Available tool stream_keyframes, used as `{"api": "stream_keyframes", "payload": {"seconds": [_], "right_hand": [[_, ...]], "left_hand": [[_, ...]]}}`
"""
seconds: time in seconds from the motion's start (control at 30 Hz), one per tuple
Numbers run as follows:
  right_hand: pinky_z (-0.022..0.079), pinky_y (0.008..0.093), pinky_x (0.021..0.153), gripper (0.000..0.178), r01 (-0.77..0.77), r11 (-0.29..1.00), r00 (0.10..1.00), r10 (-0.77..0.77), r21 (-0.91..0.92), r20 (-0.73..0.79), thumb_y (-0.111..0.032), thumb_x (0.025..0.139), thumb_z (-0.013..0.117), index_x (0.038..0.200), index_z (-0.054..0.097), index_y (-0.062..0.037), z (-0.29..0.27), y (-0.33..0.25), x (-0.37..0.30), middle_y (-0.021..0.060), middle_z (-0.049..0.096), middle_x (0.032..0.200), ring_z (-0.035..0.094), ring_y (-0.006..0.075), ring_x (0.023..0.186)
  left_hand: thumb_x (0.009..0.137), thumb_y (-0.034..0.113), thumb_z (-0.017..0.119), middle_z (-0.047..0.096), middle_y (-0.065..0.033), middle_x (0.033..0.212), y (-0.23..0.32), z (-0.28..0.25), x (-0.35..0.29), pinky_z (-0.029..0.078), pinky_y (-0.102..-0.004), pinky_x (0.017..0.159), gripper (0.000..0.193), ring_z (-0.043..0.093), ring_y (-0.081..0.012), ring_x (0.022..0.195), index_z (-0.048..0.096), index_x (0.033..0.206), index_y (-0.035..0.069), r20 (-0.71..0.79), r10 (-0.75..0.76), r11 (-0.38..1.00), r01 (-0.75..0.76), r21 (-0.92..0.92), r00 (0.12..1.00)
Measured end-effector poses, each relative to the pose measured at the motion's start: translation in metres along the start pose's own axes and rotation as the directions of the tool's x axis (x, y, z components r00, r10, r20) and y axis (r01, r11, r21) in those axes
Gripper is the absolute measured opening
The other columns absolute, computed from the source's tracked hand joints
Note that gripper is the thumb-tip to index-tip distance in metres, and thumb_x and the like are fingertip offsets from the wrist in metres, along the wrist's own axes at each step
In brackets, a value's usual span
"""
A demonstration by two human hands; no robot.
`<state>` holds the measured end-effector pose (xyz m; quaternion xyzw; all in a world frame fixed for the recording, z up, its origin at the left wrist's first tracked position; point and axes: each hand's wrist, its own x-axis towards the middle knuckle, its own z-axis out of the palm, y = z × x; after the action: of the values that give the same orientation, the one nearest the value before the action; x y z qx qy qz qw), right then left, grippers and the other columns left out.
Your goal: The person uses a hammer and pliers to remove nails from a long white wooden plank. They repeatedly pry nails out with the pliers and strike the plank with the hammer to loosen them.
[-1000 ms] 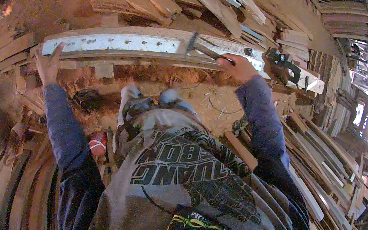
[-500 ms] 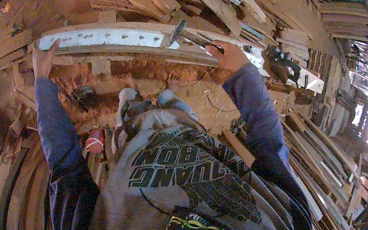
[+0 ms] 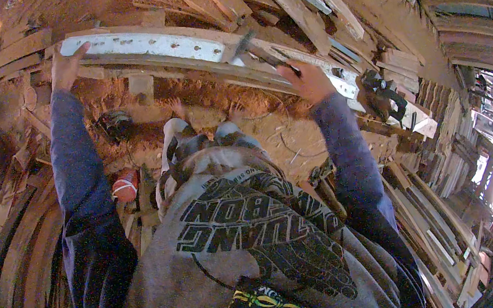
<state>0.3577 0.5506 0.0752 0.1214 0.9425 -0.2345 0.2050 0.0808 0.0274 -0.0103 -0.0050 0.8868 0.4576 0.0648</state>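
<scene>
A long wooden beam with a white strip (image 3: 144, 44) along its top lies across in front of me. Dark round marks or holes run in a row along the strip. My left hand (image 3: 66, 66) grips the beam's left end, thumb on the white face, other fingers mostly hidden. Closed around a handle, my right hand (image 3: 310, 82) holds a hammer (image 3: 244, 42). Its head is slightly blurred and overlaps the right part of the strip; whether it touches, I cannot tell.
Loose wood offcuts (image 3: 286, 11) lie beyond the beam. A dark power tool (image 3: 380, 94) stands right of my right hand. A reddish ball-like object (image 3: 125, 188) sits near my left forearm. Long boards (image 3: 427, 210) are stacked at right, more planks (image 3: 16, 252) at left.
The view has shifted a little, so the beam appears slightly higher and further right. My right hand and the hammer have moved slightly toward me relative to the beam. Both grips stay the same.
</scene>
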Motion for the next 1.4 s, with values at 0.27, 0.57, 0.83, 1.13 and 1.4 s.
{"api": "stream_keyframes", "payload": {"seconds": [0.27,0.57,0.83,1.13,1.4], "right_hand": [[0.049,0.0453,0.095,0.057,-0.145,0.987,0.989,0.147,0.066,-0.015,-0.056,0.095,0.051,0.125,0.063,-0.0097,-0.005,0.030,-0.024,0.0234,0.066,0.116,0.063,0.0408,0.109],[0.051,0.0416,0.086,0.039,-0.204,0.972,0.949,0.226,0.118,-0.219,-0.044,0.093,0.062,0.112,0.069,-0.0099,0.013,0.073,-0.087,0.0181,0.071,0.104,0.067,0.0355,0.099],[0.052,0.0446,0.080,0.048,-0.230,0.951,0.964,0.252,0.208,-0.085,-0.044,0.095,0.059,0.120,0.063,-0.0031,0.058,-0.034,-0.046,0.0229,0.068,0.107,0.066,0.0406,0.096],[0.044,0.0260,0.053,0.031,-0.328,0.686,0.812,0.556,0.650,-0.176,-0.032,0.102,0.052,0.102,0.057,-0.0015,0.075,0.019,-0.105,0.0045,0.060,0.075,0.054,0.0106,0.058],[0.040,0.0243,0.045,0.023,-0.217,0.635,0.920,0.387,0.741,-0.063,-0.026,0.102,0.052,0.106,0.050,-0.0039,0.126,-0.043,-0.083,0.0020,0.059,0.074,0.049,0.0069,0.051]], "left_hand": [[0.073,0.044,0.084,0.061,-0.0173,0.125,-0.011,-0.005,0.002,0.043,-0.0351,0.101,0.089,0.058,-0.0245,0.116,0.044,0.134,-0.007,-0.016,-0.026,0.992,0.028,0.122,1.000],[0.075,0.044,0.082,0.058,-0.0171,0.129,-0.008,-0.010,0.003,0.041,-0.0375,0.103,0.086,0.057,-0.0257,0.116,0.044,0.139,0.000,-0.036,-0.040,0.967,0.048,0.251,0.999],[0.080,0.042,0.080,0.057,-0.0108,0.129,-0.008,-0.008,0.003,0.043,-0.0366,0.097,0.080,0.055,-0.0218,0.116,0.041,0.140,0.006,0.016,-0.136,0.991,0.136,-0.015,0.991],[0.083,0.041,0.077,0.054,-0.0090,0.136,0.003,-0.013,-0.010,0.045,-0.0357,0.095,0.087,0.055,-0.0212,0.117,0.033,0.149,0.006,0.045,-0.206,0.979,0.205,0.018,0.978],[0.084,0.038,0.076,0.052,-0.0106,0.134,0.004,-0.017,-0.004,0.045,-0.0368,0.097,0.084,0.054,-0.0227,0.120,0.034,0.148,0.004,0.046,-0.212,0.969,0.204,0.137,0.976]]}}
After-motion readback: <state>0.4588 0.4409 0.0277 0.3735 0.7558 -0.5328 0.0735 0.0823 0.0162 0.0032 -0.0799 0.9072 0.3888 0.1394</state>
